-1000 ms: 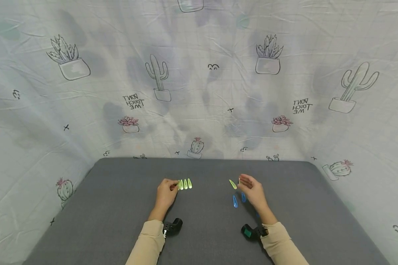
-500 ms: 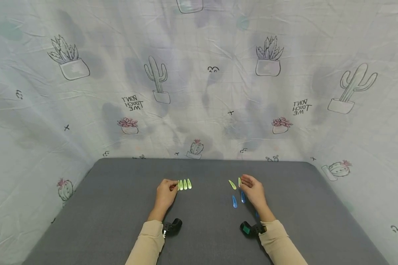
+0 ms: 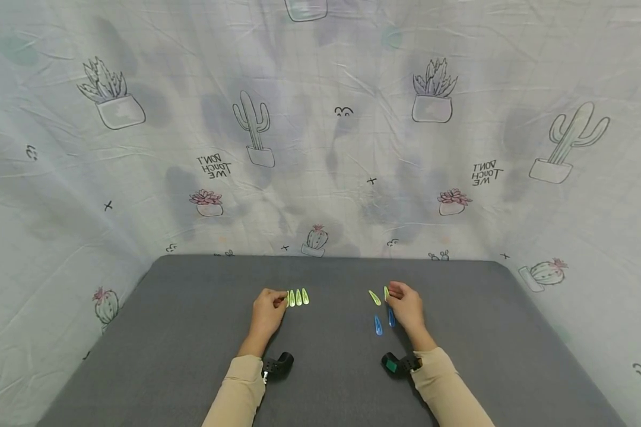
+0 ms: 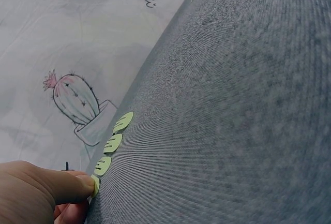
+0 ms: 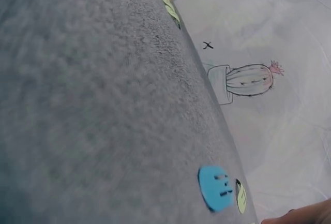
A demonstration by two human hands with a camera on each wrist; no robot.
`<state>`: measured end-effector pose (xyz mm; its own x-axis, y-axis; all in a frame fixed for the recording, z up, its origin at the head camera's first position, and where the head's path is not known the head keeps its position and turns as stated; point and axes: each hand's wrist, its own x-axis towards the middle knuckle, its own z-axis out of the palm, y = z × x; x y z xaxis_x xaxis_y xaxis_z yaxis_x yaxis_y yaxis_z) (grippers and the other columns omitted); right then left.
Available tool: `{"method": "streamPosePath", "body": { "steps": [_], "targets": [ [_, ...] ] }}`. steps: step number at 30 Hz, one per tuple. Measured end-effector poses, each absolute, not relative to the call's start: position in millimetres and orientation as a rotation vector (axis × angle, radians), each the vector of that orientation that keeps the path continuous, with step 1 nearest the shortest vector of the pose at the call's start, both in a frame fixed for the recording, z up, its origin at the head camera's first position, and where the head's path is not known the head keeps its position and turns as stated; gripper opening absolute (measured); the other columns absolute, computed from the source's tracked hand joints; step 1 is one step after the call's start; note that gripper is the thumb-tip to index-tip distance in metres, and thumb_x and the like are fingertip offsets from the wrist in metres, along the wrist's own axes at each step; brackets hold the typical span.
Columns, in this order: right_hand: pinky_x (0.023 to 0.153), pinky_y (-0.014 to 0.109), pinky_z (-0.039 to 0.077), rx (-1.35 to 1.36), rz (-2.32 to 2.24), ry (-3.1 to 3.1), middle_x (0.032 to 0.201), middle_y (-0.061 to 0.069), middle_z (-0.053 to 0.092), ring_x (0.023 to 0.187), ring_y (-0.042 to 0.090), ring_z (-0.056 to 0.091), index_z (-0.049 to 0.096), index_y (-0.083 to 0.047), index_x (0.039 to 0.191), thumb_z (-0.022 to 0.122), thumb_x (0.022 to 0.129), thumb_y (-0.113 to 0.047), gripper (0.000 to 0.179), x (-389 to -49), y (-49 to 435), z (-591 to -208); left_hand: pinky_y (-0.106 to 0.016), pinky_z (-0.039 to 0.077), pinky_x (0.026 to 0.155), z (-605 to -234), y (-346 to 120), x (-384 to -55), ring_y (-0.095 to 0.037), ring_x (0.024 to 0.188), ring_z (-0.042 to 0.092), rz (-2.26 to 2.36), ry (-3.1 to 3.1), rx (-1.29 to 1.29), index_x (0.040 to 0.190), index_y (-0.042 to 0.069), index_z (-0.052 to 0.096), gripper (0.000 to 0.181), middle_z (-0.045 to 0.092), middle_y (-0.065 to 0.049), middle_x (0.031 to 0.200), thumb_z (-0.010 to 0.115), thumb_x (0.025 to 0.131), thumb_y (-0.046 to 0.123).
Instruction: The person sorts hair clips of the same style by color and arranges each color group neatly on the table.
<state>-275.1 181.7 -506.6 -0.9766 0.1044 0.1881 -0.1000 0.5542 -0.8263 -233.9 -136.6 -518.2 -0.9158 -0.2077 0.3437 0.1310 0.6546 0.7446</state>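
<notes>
In the head view my left hand (image 3: 267, 308) pinches a yellow-green snap hair clip (image 4: 94, 185) at the left end of a row. Beside it lie several matching yellow-green clips (image 3: 298, 297), side by side and upright in the row. Farther right, my right hand (image 3: 408, 305) has thumb and fingers at another yellow-green clip (image 3: 386, 293), which stands out past the fingertips. Left of that hand a slanted yellow-green clip (image 3: 374, 297) lies on the table. Nearer me are two blue hair clips, one (image 3: 378, 325) fully visible, the other (image 3: 391, 317) beside the right hand.
The dark grey table (image 3: 331, 379) ends at the back against a pale curtain (image 3: 299, 130) printed with cacti. On each wrist sits a black camera, one (image 3: 279, 365) on the left and one (image 3: 399, 365) on the right.
My right wrist and forearm have swung slightly left while the fingers stay at the clip. A blue clip below the right wrist is now hidden. The left hand keeps its place.
</notes>
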Motion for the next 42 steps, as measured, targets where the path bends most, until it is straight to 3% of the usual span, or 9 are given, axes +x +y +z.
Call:
{"method": "streamPosePath", "body": {
  "steps": [16, 24, 33, 42],
  "targets": [
    [0.078, 0.044, 0.052, -0.018, 1.167, -2.681, 0.097, 0.019, 0.068, 0.090, 0.031, 0.064, 0.066, 0.005, 0.110, 0.065, 0.080, 0.001, 0.031, -284.9, 176.4, -499.5, -0.037, 0.051, 0.072, -521.5, -137.8, -235.3, -0.022, 0.083, 0.059, -1.139, -2.497, 0.072, 0.103, 0.001, 0.072, 0.019, 0.058, -0.011, 0.093, 0.067, 0.085, 0.003],
    [0.077, 0.044, 0.051, -0.039, 1.143, -2.724, 0.096, 0.019, 0.069, 0.088, 0.032, 0.064, 0.066, 0.006, 0.110, 0.065, 0.076, 0.004, 0.035, -287.3, 176.2, -496.3, -0.035, 0.050, 0.071, -524.3, -138.2, -234.8, -0.021, 0.081, 0.059, -1.141, -2.493, 0.065, 0.103, 0.001, 0.072, 0.019, 0.058, -0.011, 0.093, 0.067, 0.085, 0.003],
    [0.070, 0.038, 0.050, -0.058, 1.207, -2.726, 0.090, 0.016, 0.069, 0.082, 0.028, 0.062, 0.066, 0.006, 0.111, 0.063, 0.077, 0.001, 0.035, -288.8, 177.0, -496.2, -0.035, 0.050, 0.071, -525.0, -140.2, -235.2, -0.021, 0.080, 0.058, -1.132, -2.495, 0.058, 0.103, 0.001, 0.072, 0.019, 0.058, -0.011, 0.092, 0.067, 0.085, 0.003],
    [0.072, 0.036, 0.048, -0.044, 1.325, -2.672, 0.089, 0.014, 0.068, 0.084, 0.026, 0.061, 0.066, 0.004, 0.113, 0.063, 0.078, 0.001, 0.035, -288.3, 175.3, -495.9, -0.034, 0.049, 0.070, -520.9, -141.3, -235.5, -0.020, 0.080, 0.057, -1.153, -2.502, 0.053, 0.103, 0.001, 0.072, 0.019, 0.058, -0.011, 0.092, 0.066, 0.085, 0.004]
  ]
}}
